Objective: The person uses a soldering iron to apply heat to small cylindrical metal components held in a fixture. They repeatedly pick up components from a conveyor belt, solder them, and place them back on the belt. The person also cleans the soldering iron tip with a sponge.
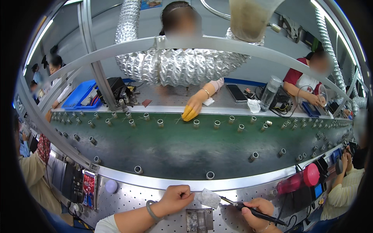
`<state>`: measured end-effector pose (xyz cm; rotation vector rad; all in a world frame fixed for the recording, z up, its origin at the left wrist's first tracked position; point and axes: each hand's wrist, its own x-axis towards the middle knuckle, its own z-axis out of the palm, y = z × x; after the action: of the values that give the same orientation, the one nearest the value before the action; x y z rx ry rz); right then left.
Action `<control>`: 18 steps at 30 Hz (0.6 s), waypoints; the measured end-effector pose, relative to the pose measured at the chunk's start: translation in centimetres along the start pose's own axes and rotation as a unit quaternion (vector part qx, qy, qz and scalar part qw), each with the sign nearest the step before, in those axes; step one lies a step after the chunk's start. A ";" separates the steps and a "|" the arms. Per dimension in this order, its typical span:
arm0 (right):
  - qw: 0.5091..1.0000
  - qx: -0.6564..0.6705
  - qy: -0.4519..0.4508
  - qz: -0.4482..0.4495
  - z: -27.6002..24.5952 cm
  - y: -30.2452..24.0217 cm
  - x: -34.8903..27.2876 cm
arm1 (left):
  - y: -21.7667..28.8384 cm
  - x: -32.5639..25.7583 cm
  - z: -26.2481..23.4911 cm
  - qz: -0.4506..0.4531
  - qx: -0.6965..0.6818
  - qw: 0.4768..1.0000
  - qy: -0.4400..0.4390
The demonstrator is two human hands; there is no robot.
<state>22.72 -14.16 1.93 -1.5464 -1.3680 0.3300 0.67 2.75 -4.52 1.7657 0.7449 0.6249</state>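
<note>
My right hand (258,213) is closed around the black handle of a soldering iron (268,218). Its metal tip points left, at the edge of a folded whitish wipe (210,198). Just left of the wipe, my left hand (175,199) rests with its fingers curled closed. Whether they pinch anything is hidden. Between my hands, nearer to me, a small metal block fixture (199,220) sits on the perforated metal worktop (155,194).
Beyond the worktop runs a green conveyor belt (175,147) with several small metal cylinders (210,175). A co-worker's hand in yellow finger covers (189,112) reaches onto its far side. A pink bottle (297,180) lies at right; a lilac round object (111,186) stands left.
</note>
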 end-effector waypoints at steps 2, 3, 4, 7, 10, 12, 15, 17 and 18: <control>0.999 -0.004 0.039 -0.032 0.3 -0.7 0.1 | -0.3 0.4 0.4 0.003 -0.012 1.000 -0.010; 0.999 -0.001 0.040 -0.022 0.4 -0.8 0.2 | -0.3 0.4 0.3 -0.002 -0.012 1.000 -0.010; 0.999 0.001 0.042 -0.012 0.4 -0.9 0.1 | -0.2 0.3 0.2 -0.006 -0.012 1.000 -0.011; 0.998 -0.001 0.055 -0.010 0.3 -0.7 -0.1 | 0.4 -0.1 0.1 -0.006 0.011 1.000 -0.005; 0.998 0.000 0.056 0.002 0.0 -0.8 0.0 | 0.3 0.2 0.2 -0.011 0.022 1.000 -0.004; 0.999 0.012 0.035 0.023 0.0 -0.2 -0.2 | 0.0 0.0 0.2 -0.013 0.011 1.000 0.001; 0.999 0.028 0.012 0.043 -0.1 1.1 -0.8 | 0.0 0.0 0.3 -0.019 0.008 1.000 -0.001; 0.999 0.032 0.022 0.024 0.2 0.8 -0.4 | 0.1 -0.1 0.1 -0.022 0.008 1.000 0.006; 0.999 0.028 0.018 0.015 0.1 1.3 -0.6 | 0.1 -0.2 0.1 -0.017 0.010 1.000 0.004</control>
<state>23.18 -14.43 0.63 -1.5199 -1.2991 0.3545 0.62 2.49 -4.43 1.7666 0.7863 0.6035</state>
